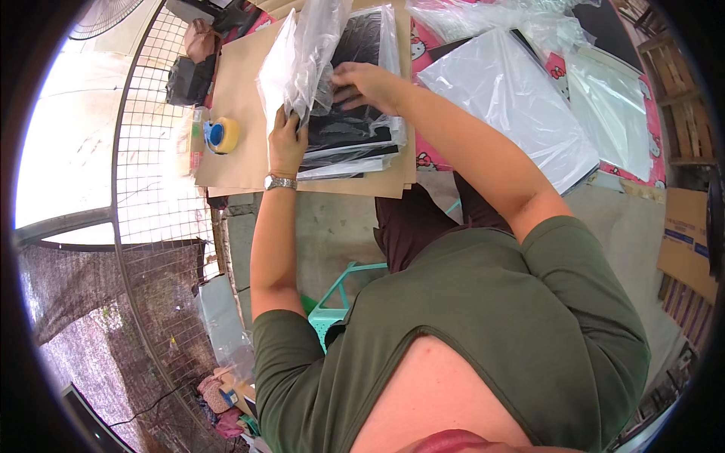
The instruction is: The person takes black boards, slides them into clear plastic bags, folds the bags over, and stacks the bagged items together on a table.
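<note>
My left hand (287, 145), with a watch at the wrist, is closed on the lower edge of a bunched clear plastic bag (316, 53), which stands up with a white sheet (278, 64) beside it. Reaching in from the right, my right hand (368, 87) has its fingers apart, the tips at the plastic's right edge. Below both hands lies a stack of black sheets (359, 47) in clear plastic, white edges showing at its near end. Brown cardboard (238, 98) is spread under the stack. Parts of my fingertips are hidden in the plastic.
A yellow tape roll (224, 136) with a blue core rests on the cardboard's left side. White plastic-covered sheets (502, 106) and clear sleeves (612, 113) lie on the pink patterned cloth (430, 143) at right. Wire mesh (155, 98) borders the left. A turquoise stool (326, 317) stands below.
</note>
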The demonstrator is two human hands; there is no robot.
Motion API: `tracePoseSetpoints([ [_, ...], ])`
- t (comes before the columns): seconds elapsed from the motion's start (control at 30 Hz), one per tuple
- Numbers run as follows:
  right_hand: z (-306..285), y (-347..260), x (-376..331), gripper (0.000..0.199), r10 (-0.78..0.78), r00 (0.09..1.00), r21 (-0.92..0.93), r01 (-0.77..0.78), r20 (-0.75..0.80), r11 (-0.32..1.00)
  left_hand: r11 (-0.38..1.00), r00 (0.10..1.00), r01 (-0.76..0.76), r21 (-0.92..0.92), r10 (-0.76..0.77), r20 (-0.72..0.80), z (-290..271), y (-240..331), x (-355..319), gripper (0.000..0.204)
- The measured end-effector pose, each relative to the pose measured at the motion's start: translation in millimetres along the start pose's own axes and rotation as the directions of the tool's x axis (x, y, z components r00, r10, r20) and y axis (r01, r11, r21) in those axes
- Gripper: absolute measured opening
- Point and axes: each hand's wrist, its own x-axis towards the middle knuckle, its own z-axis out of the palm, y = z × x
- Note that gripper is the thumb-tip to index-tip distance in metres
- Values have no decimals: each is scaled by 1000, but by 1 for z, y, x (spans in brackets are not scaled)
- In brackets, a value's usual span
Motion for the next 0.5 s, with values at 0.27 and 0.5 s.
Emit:
tracePoseSetpoints([
  [0.27, -54, 69, -22, 45, -24, 961, -871, -238, -275, 430, 999, 999, 18, -50, -20, -47, 0, 5, 4, 21],
  [0.5, 6, -14, -16, 42, 55, 974, -129, -85, -219, 988, 997, 999, -42, -61, 41, -10, 2, 1, -2, 29],
])
